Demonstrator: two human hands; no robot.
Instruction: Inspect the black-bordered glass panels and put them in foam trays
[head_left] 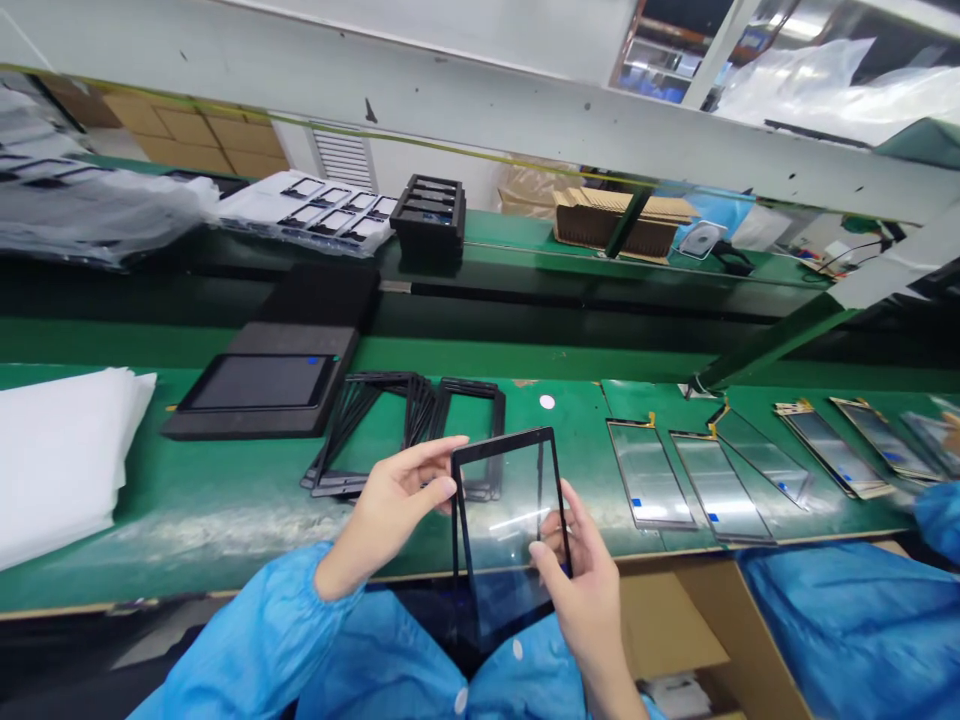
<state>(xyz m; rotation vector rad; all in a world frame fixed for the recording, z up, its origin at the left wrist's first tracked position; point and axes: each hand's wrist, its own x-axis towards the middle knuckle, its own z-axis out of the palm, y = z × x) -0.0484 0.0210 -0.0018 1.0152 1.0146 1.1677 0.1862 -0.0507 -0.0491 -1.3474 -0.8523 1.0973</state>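
Observation:
I hold a black-framed glass panel [510, 500] upright over the front edge of the green bench [225, 500]. My left hand [390, 500] pinches its left edge near the top corner, thumb and fingers closed on the frame. My right hand [581, 575] grips the right edge lower down, with fingers behind the glass and the thumb on the front. Just beyond the panel lies a fanned stack of empty black frames [390, 420].
A black tray with a dark screen [259, 385] sits to the left, next to a pile of white sheets [60, 450]. Several clear panels [720, 480] lie in a row on the right. A co-worker's blue sleeve [937, 520] is at far right. A cardboard box [675, 610] stands below.

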